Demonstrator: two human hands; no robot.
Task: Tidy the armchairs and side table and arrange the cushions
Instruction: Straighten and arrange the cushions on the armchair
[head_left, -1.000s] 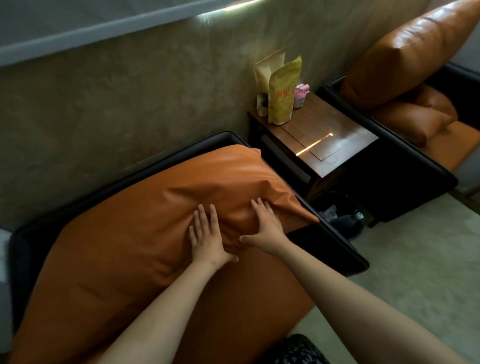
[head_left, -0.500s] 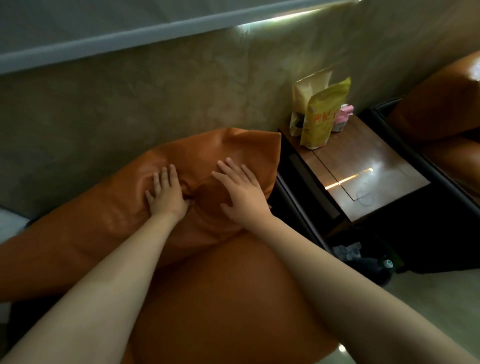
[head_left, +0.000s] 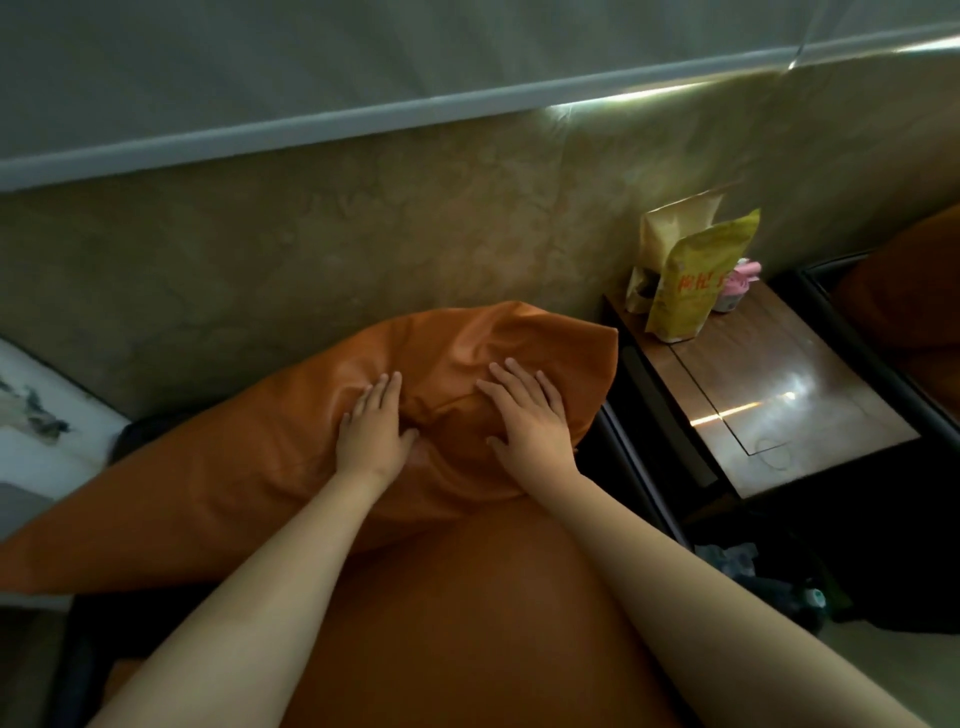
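Observation:
A large orange leather back cushion (head_left: 249, 467) leans against the wall on the near armchair. Both my hands press flat on its upper right part. My left hand (head_left: 371, 428) lies with straight fingers beside a dent in the leather. My right hand (head_left: 530, 415) lies spread near the cushion's right corner. Below them bulges the orange seat cushion (head_left: 467, 623). The wooden side table (head_left: 779, 395) stands to the right.
On the side table's back edge stand a yellow pouch (head_left: 691, 280), a tan paper bag (head_left: 670, 228) and a small pink container (head_left: 737, 286). A dark bin with bottles (head_left: 769, 577) sits under it. A second orange armchair (head_left: 909, 312) is at far right.
The cushion has been pushed up and back against the wall. Both hands moved forward with it and stay flat on it. The view has shifted left and closer.

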